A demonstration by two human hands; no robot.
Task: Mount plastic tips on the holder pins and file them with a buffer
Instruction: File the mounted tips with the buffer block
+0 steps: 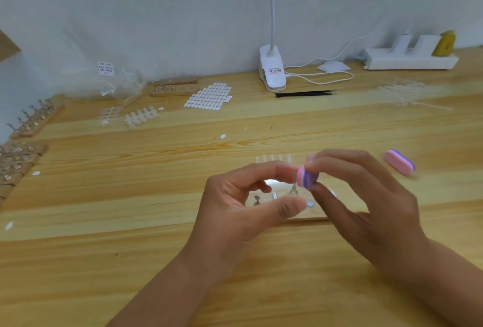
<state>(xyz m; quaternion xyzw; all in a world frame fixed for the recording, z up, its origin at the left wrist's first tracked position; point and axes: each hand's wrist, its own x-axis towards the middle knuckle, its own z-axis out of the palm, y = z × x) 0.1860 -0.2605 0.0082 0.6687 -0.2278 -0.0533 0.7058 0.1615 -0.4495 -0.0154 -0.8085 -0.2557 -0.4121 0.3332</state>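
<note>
My right hand [363, 196] pinches a small pink and purple buffer [308, 177] between thumb and fingers, pressed against a clear plastic tip [294, 183] standing on a pin. My left hand [243, 201] curls round that spot, its forefinger touching the tip from the left and its thumb lying on the wooden holder [308, 215]. Other pins [257, 200] on the holder show between my fingers. A pale adhesive dot [310, 204] sits on the holder by my left thumb.
A second pink and purple buffer [400, 162] lies to the right. Farther back: a sheet of white dots [209, 96], tip strips [141, 117], black tweezers [304, 94], a clip lamp [271, 70], a power strip [410, 59]. More wooden holders [34, 120] line the left edge.
</note>
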